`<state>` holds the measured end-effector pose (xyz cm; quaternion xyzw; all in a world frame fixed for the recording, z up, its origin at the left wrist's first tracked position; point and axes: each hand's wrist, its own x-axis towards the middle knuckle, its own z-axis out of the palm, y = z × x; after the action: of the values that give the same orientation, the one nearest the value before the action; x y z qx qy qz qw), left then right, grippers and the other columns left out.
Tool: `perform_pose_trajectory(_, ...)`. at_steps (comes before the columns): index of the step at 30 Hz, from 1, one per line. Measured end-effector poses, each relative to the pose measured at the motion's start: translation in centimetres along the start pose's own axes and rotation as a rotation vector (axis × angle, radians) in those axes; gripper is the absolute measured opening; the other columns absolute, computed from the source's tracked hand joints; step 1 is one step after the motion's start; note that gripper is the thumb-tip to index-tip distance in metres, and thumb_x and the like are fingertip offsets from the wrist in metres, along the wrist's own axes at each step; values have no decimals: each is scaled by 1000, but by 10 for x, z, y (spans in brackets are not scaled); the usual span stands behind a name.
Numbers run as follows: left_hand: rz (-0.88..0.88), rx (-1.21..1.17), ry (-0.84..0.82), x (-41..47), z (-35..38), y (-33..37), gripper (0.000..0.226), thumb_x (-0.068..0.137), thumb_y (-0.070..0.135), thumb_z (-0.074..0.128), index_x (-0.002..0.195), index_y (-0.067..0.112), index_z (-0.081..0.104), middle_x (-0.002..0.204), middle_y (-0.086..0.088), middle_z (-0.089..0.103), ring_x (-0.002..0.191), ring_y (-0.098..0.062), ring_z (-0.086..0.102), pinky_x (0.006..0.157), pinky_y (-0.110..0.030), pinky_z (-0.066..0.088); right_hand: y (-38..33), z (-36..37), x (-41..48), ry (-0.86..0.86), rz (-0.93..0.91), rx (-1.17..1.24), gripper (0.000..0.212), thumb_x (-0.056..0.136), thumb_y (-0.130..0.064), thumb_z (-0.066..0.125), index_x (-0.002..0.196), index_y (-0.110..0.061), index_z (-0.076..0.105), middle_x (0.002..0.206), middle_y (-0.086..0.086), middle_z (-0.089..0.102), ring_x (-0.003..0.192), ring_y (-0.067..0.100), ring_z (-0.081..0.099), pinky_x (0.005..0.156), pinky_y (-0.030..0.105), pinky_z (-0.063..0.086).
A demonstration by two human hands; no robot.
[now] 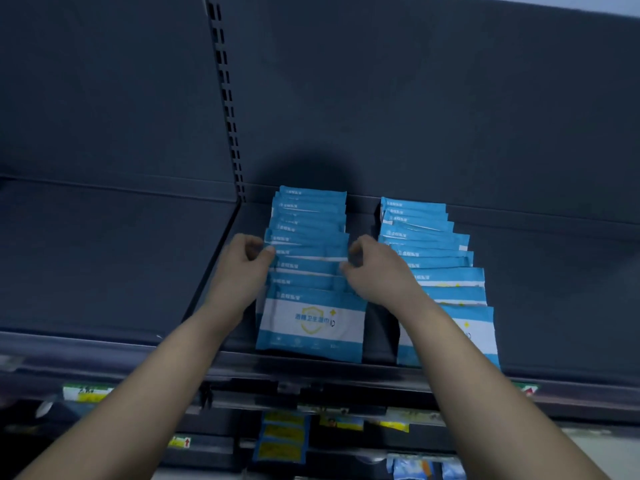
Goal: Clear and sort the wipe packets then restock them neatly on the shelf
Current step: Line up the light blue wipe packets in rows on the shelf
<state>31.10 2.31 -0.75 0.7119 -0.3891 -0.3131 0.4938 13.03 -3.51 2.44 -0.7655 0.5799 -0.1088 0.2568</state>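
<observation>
Already most of the restocking looks done: two rows of blue-and-white wipe packets stand overlapped on the dark shelf [104,271]. The left row [311,323] sits at the centre of the frame and the right row [433,244] just right of it, with a gap between. What seems left is straightening. The left hand [242,265] and right hand [374,268], fingers curled, pinch opposite side edges of one packet [308,252] midway back in the left row. Whether more stock waits elsewhere cannot be told.
</observation>
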Motion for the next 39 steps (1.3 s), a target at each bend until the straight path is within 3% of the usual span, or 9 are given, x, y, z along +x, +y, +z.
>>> perform_pose_trajectory(7,-50,-25,-67,-9,-11,-11,11,89,13,65,81,14,59,81,-1,61,72,-17,56,55,-29,47,6,16,-8,141,-90,73,6,91,-19,59,90,-14,61,72,-8,50,77,16,51,63,24,35)
perform_pose_trajectory(16,5,-64,-63,-7,-20,-14,19,87,-2,63,79,14,59,75,-5,60,77,-21,57,68,-36,53,1,31,-3,32,12,455,7,97,-17,49,100,-14,55,96,5,64,84,19,57,65,27,44)
perform_pose_trajectory(21,268,299,105,-24,-24,-16,21,81,36,73,82,20,59,80,3,58,74,-13,54,63,-27,43,1,24,-9,56,-2,261,38,91,-38,60,118,-16,44,103,-4,53,91,15,52,70,28,39)
perform_pose_trajectory(25,210,399,-163,-32,-22,-8,24,72,34,81,77,18,63,69,7,58,63,-7,52,56,-21,39,-1,5,-13,6,38,27,43,81,-50,68,95,-17,47,89,-5,55,83,17,54,62,29,38)
perform_pose_trajectory(28,162,373,-181,-26,-31,-5,22,74,23,80,72,13,61,67,7,57,62,-8,51,55,-21,36,-2,-5,-17,-196,22,218,36,75,-40,79,76,-25,47,74,-12,56,63,8,55,50,21,41)
perform_pose_trajectory(31,127,347,-190,-19,-39,-8,21,74,24,80,73,15,61,70,4,59,67,-12,53,61,-27,39,-2,0,-18,-193,-44,175,41,72,-33,83,82,-29,43,78,-18,50,68,4,52,62,22,43)
perform_pose_trajectory(35,124,239,-150,-18,-36,-17,39,77,28,78,110,20,60,110,-1,60,99,-15,58,86,-32,47,0,7,-16,-211,-17,147,55,68,-38,85,103,-26,44,92,-13,51,84,9,53,59,23,44)
perform_pose_trajectory(37,51,126,-200,-24,-27,-16,76,85,32,70,148,19,29,140,4,43,123,-12,46,101,-30,40,0,9,-16,-178,-5,235,68,65,-40,86,114,-23,43,103,-11,54,92,11,55,64,26,50)
perform_pose_trajectory(39,-52,5,-312,-29,-14,-14,84,92,35,59,153,25,1,141,14,36,122,-5,42,98,-24,37,-1,11,-12,-117,-19,273,80,65,-41,86,127,-21,40,117,-6,56,104,14,56,82,31,51)
